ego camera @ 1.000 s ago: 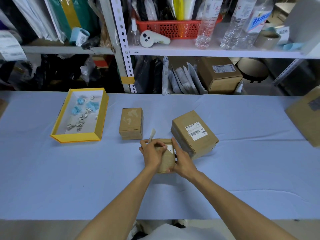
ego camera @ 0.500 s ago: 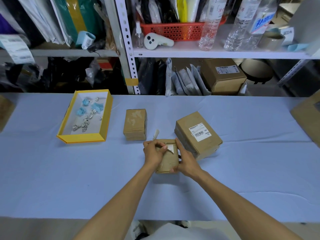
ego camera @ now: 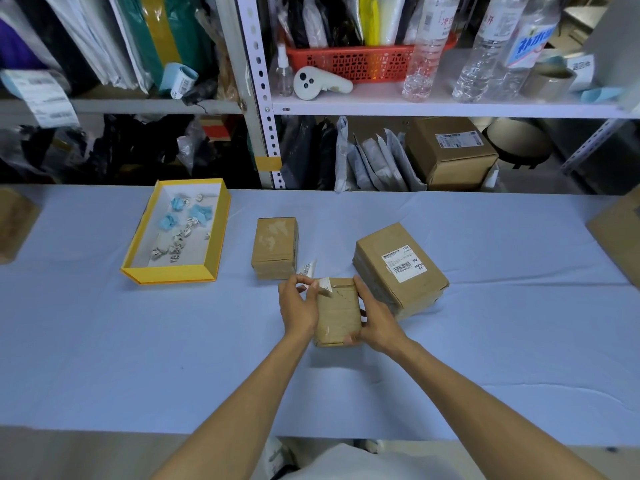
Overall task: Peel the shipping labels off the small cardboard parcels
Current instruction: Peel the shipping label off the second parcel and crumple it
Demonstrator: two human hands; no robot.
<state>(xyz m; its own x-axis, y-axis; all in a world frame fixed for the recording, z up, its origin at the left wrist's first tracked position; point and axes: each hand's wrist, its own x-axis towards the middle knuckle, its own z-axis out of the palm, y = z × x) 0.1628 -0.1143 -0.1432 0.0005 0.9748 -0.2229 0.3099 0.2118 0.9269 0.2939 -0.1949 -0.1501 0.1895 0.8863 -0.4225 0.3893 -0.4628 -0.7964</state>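
A small cardboard parcel (ego camera: 337,311) lies on the blue table in front of me. My right hand (ego camera: 375,317) grips its right side and holds it steady. My left hand (ego camera: 298,303) pinches the white shipping label (ego camera: 323,285), which is lifted off most of the parcel's top and still sticks near the far left corner; a curled strip of it stands up behind my fingers. A bare parcel (ego camera: 275,247) sits just behind to the left. A larger parcel (ego camera: 398,268) with its label (ego camera: 403,263) on top lies to the right.
A yellow tray (ego camera: 211,233) with several crumpled label scraps stands at the left. Bigger cardboard boxes sit at the table's right edge (ego camera: 620,233) and left edge (ego camera: 14,223). Metal shelving with bottles, a red basket and bags runs behind the table.
My left hand has pulled the label farther off the parcel's top, leaving more bare cardboard. My right hand keeps its hold on the parcel's side.
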